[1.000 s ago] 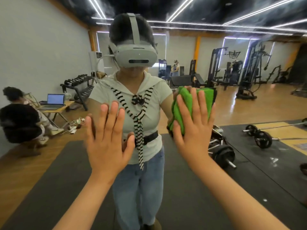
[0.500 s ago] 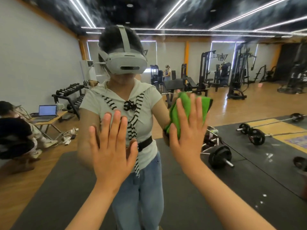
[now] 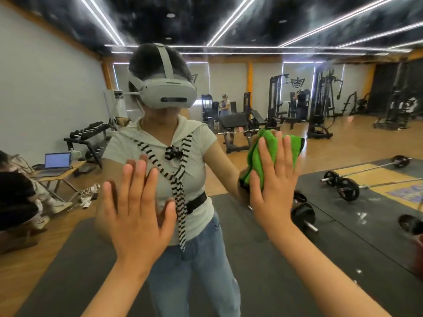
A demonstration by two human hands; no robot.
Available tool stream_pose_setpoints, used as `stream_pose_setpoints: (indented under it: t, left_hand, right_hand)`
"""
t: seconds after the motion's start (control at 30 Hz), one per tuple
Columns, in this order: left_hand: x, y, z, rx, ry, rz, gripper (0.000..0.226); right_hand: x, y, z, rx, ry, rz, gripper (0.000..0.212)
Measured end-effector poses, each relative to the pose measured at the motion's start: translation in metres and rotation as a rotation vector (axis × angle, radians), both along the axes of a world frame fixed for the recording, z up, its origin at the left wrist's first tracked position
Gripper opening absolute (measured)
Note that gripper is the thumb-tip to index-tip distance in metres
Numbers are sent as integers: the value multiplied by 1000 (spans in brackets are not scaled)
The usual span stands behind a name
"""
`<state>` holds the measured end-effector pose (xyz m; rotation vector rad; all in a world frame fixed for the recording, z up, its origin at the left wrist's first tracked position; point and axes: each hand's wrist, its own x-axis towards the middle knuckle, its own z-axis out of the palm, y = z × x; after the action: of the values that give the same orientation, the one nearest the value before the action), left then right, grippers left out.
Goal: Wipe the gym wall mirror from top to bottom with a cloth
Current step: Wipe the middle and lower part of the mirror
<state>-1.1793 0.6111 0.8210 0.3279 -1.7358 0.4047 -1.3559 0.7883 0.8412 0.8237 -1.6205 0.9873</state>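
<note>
The wall mirror (image 3: pixel 320 30) fills the whole head view and reflects me and the gym behind. My right hand (image 3: pixel 272 179) lies flat with straight fingers on a folded green cloth (image 3: pixel 258 156), pressing it against the glass at chest height, right of centre. My left hand (image 3: pixel 137 209) rests flat on the mirror with fingers spread, lower and to the left, holding nothing. Most of the cloth is hidden under my right palm.
All else is reflection: a dumbbell rack (image 3: pixel 89 136) and a low table with a laptop (image 3: pixel 57 161) at left, barbells (image 3: pixel 348 188) on black mats at right, weight machines (image 3: pixel 320 106) and people far back, a crouching person (image 3: pixel 16 195) at the left edge.
My head has tilted up, so both hands and the reflection sit lower in view. The cloth stays under my right palm; my left hand stays flat on the glass.
</note>
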Motion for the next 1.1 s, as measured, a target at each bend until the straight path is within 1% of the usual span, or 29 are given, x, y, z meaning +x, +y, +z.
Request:
stream_pose_setpoints:
  t: [0.07,0.1,0.17,0.23,0.27,0.3,0.43,0.53,0.6,0.67,0.77,0.83,1.0,1.07,1.1]
  left_hand:
    - [-4,14,1,51,12,-41,70]
    - [-11,25,2,32,-5,-49,73]
    - [-31,47,4,-72,-87,-49,76]
    - [-52,64,9,-143,-158,-42,76]
    - [-62,70,14,-158,-180,-36,76]
    - [-71,75,19,-169,-199,-32,75]
    - [-106,94,40,-170,-200,-9,67]
    - [-118,98,40,-157,-167,90,63]
    - [-118,97,38,-164,-158,103,60]
    - [-116,98,38,-167,-156,103,60]
    - [-114,102,39,-161,-161,104,61]
    - [-114,101,39,-150,-166,117,62]
    - [-115,101,38,-154,-167,140,64]
    - [-114,102,37,-156,-168,130,65]
    - [-113,102,38,-160,-169,125,64]
  right_hand:
    - [15,-15,-15,11,8,4,58]
    - [18,-18,-23,55,35,22,59]
    - [13,-10,-35,216,168,68,60]
    - [-13,12,-33,381,368,72,60]
    - [-29,25,-27,422,435,60,60]
    - [-45,37,-19,420,447,47,59]
    - [-89,79,13,236,254,30,60]
    - [-91,79,15,174,223,47,62]
    - [-82,70,8,151,204,72,63]
    - [-76,65,-4,193,240,97,62]
    - [-87,77,-12,328,369,109,64]
    - [-100,90,-6,351,384,90,66]
    - [-114,102,28,103,139,85,59]
    - [-102,91,23,45,90,83,59]
    - [-96,85,15,45,99,82,60]
